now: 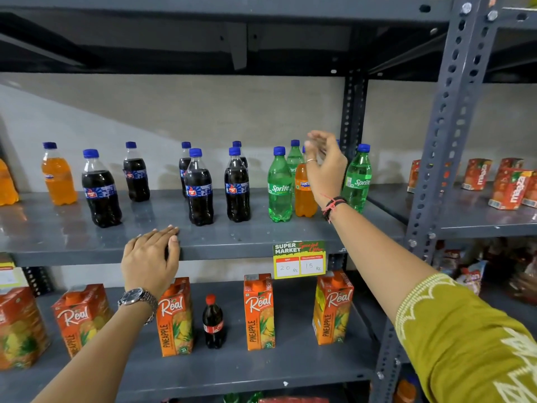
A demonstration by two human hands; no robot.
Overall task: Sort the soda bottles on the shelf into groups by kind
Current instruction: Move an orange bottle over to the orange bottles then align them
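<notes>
Spanning the whole view, the grey metal shelf (pixel 255 251) carried the soda bottles in loose clusters. The dark cola bottles (pixel 199 187) made up the biggest group, five of them standing upright across the middle. Green Sprite bottles (pixel 279 184) stood to their right, one more Sprite (pixel 358 178) standing apart past the right hand. An orange Fanta bottle (pixel 303 190) sat wedged among the green ones, just beside the front Sprite and plainly out of its group. Another orange bottle (pixel 58 175) stood far off at the left end, so the orange kind was split.

These bottles looked full, so each would likely feel fairly heavy for its size and stiff under pressure, the smooth plastic perhaps a little slippery. The narrow waist above the label, or the neck under the blue cap, seemed the surest place to take hold, since tall narrow bottles tip easily when nudged at the top.

The right hand (pixel 327 170) hovered in front of the Fanta's upper part, fingers loosely spread and slightly blurred, gripping nothing. The left hand (pixel 151 257) lay flat on the shelf's front edge, fingers pressed together, empty.

Smallest of all, a paper price tag (pixel 299 258) hung from the shelf lip below the Sprite.
</notes>
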